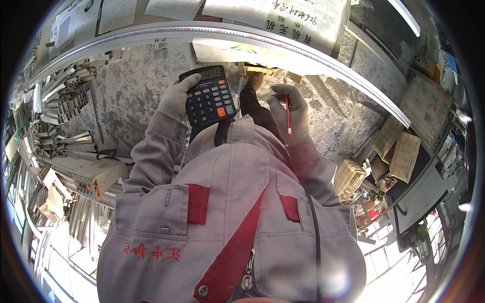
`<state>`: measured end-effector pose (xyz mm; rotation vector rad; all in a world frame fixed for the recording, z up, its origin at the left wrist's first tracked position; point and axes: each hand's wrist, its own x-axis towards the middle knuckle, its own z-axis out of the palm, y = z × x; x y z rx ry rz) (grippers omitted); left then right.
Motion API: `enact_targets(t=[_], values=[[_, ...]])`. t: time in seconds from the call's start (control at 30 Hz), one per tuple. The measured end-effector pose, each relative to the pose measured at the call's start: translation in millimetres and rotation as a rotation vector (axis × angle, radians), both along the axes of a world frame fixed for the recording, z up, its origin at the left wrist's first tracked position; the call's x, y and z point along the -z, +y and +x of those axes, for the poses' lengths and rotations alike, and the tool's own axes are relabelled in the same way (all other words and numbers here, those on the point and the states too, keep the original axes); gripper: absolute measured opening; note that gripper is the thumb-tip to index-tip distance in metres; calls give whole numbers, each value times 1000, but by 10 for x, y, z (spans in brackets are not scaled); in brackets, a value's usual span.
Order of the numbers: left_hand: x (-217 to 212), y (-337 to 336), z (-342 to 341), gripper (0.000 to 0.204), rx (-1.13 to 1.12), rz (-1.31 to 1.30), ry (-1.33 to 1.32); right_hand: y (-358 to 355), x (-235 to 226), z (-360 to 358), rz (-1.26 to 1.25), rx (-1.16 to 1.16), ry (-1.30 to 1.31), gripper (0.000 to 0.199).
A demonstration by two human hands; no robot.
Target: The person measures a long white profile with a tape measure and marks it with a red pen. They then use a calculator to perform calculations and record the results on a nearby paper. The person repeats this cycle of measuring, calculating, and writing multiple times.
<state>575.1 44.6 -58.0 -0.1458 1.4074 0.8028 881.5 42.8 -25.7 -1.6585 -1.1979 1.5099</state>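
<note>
My left hand (174,98), in a light grey knit glove, is closed around the left edge of a black calculator (208,101). The calculator faces up, with orange and grey keys and digits on its display. My right hand (298,112), gloved the same way, is closed on a slim red pencil (288,117), which stands nearly lengthwise in the view. Both hands are in front of my grey and red work jacket (242,177), apart from each other. Just beyond them runs a long measuring rule (212,31), bent by the lens.
Paper sheets (118,15) lie past the rule. Cut metal profiles (65,96) are stacked on the left, near a control box (96,179). Plastic baskets (404,157) stand at the right. A black cord (314,227) hangs down my jacket.
</note>
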Motion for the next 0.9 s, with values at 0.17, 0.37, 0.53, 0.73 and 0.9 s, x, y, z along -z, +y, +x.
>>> enact_targets(t=[0.17,0.37,0.53,0.73,0.9], values=[[-50,2,23,27,-11,-5,-21,-26,4,-11,14,7,18,24],[-148,14,77,27,11,-12,15,-45,7,-68,112,-91,22,15],[-150,197,188,24,66,118,47,21,-43,-204,444,-257,-57,22],[-187,378,278,28,211,182,152,48,-93,-351,549,-370,-59,32],[-266,437,310,30,247,236,172,13,-103,-408,613,-406,-157,37]])
